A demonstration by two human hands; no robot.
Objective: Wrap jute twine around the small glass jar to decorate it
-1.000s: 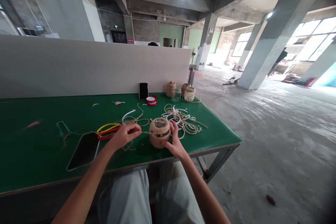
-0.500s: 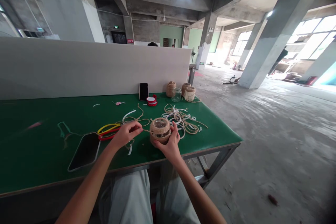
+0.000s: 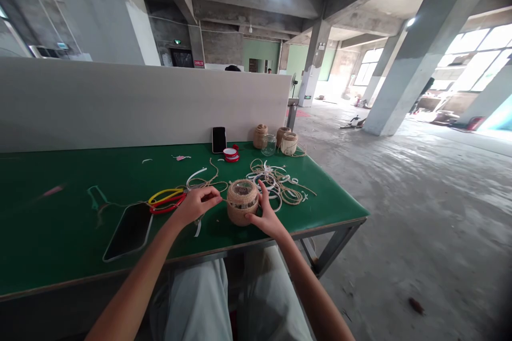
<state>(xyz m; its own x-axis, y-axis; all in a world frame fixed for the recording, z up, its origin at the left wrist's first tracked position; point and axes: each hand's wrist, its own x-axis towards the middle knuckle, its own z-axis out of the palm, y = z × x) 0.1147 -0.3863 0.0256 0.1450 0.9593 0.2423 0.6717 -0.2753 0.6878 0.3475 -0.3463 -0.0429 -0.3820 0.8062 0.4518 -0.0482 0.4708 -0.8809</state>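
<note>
Presently | left hand pinching twine | right hand curved around wrapped jar

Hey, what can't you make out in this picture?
All in the head view:
Wrapped jar: far side, hidden by its own body.
Yellow-and-red tool: far end, behind the left hand.
Pink streak at far left: too blurred to identify.
Person beyond the white partition: hidden by it except dark hair.

Jar: banded in tan twine, a dark stripe left between
Table: covered in plain green
Tool handles: coloured yellow and red
Tape rolls: rimmed in red, faced white
</note>
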